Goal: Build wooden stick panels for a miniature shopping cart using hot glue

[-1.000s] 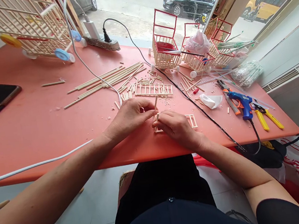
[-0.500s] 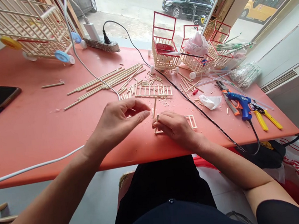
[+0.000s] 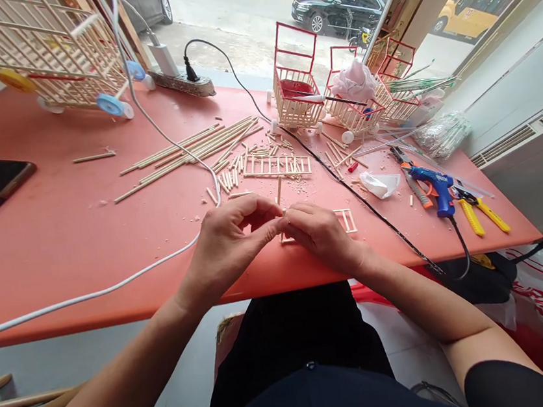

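A small frame of thin wooden sticks lies near the table's front edge, its left part mostly under my right hand. The right thumb and fingers are closed at the frame's left end, on a short wooden stick that they largely hide. My left hand meets the right fingertips there, thumb and forefinger pinched together; what lies between them is hidden. Just behind the fingers, a thin wooden stick stands up at a slight tilt. Farther back lies a ladder-like stick frame among short cut pieces.
Long wooden sticks lie behind my left hand. A black cord and a white cable cross the red table. At right are a blue glue gun and yellow-handled pliers. Small stick carts stand behind.
My left hand has moved right and its fingers have closed, reaching the right fingertips. The right hand stays at the frame's left end. The view has shifted slightly.
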A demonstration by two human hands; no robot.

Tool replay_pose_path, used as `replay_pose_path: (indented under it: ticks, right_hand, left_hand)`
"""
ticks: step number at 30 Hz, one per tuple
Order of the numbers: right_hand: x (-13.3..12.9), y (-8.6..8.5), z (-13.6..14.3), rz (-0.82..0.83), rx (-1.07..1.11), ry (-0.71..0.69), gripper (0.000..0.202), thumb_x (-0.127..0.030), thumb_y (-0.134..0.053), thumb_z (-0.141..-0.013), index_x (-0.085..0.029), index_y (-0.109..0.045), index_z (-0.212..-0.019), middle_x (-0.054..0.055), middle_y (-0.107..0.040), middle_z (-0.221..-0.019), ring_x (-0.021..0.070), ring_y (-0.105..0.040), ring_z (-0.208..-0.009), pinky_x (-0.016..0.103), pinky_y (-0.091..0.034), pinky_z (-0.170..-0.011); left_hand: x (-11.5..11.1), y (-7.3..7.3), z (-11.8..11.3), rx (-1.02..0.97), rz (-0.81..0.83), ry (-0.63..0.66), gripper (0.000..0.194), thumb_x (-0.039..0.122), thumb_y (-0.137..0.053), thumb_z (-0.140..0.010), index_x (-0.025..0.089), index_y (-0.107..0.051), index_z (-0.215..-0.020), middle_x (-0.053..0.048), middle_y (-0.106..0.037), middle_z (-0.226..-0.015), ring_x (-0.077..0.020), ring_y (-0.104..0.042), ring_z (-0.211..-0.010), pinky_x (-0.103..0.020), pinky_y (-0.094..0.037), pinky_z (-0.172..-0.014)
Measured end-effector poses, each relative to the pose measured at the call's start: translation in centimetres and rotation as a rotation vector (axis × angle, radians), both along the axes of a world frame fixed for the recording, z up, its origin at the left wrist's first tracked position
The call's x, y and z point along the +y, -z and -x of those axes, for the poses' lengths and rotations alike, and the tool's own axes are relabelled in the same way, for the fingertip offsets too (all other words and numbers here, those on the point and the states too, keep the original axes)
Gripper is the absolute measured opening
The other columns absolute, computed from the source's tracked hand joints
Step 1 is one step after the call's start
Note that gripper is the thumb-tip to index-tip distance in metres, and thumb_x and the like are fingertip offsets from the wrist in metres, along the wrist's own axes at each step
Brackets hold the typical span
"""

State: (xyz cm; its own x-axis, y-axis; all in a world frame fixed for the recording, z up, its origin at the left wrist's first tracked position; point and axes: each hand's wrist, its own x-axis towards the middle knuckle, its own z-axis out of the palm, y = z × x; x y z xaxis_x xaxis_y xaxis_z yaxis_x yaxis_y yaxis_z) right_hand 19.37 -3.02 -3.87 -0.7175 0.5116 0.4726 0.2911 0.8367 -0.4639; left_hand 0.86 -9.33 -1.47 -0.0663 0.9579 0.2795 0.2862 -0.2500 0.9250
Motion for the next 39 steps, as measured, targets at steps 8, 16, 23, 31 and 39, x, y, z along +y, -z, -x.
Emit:
replay_pose_path:
  ticks: [8, 16, 23, 31, 39]
  right_hand:
    - [-0.1, 0.4, 0.0, -0.041, 0.032, -0.017, 0.032, -0.032, -0.045, -0.112, -0.02, -0.06, -0.086, 0.002, -0.06, -0.078, 0.0151, -0.053, -0.073, 0.027, -0.041, -0.07]
    - [0.4, -1.1, -1.2, -0.039, 0.004, 0.013, 0.029, -0.039, -0.057, -0.108, -0.02, -0.065, -0.088, 0.004, -0.067, -0.083, 0.0175, -0.059, -0.079, 0.03, -0.045, -0.076]
    - [1.2, -2.0, -4.5, -0.074, -0.052, 0.133, 0.034, -0.04, -0.049, -0.11, -0.017, -0.069, -0.125, 0.015, -0.074, -0.126, 0.0265, -0.065, -0.123, 0.043, -0.05, -0.108]
    - [0.7, -0.3, -6.2, -0.096, -0.35, 0.06, 0.056, -0.031, -0.049, -0.109, -0.02, -0.041, -0.164, 0.014, -0.043, -0.169, 0.0273, -0.032, -0.162, 0.054, -0.035, -0.128]
    - [0.5, 0.3, -6.5, -0.124, -0.509, -0.038, 0.064, -0.041, -0.05, -0.109, -0.014, -0.038, -0.165, 0.015, -0.038, -0.171, 0.0294, -0.029, -0.163, 0.052, -0.027, -0.133]
  left_hand:
    - [0.0, -0.1, -0.1, 0.161, -0.115, 0.0, 0.011, 0.028, -0.07, -0.09, 0.02, -0.068, -0.082, 0.0, -0.067, -0.075, -0.0147, -0.06, -0.071, -0.03, -0.048, -0.069]
    - [0.1, 0.0, -0.2, 0.205, -0.126, -0.007, 0.014, 0.028, -0.067, -0.092, 0.021, -0.069, -0.08, -0.001, -0.072, -0.077, -0.0158, -0.064, -0.074, -0.03, -0.05, -0.071]
    - [0.0, 0.5, -0.2, 0.186, -0.122, -0.02, 0.012, 0.025, -0.068, -0.093, 0.021, -0.069, -0.082, 0.0, -0.071, -0.078, -0.0149, -0.064, -0.074, -0.03, -0.051, -0.074]
    - [-0.3, 0.4, -0.2, 0.159, -0.025, -0.03, 0.01, 0.026, -0.069, -0.092, 0.022, -0.068, -0.083, 0.0, -0.068, -0.077, -0.0157, -0.065, -0.073, -0.032, -0.053, -0.075]
    - [-0.3, 0.6, -0.3, 0.126, -0.042, -0.048, 0.01, 0.025, -0.072, -0.09, 0.021, -0.069, -0.082, 0.001, -0.067, -0.075, -0.0146, -0.066, -0.07, -0.03, -0.053, -0.071]
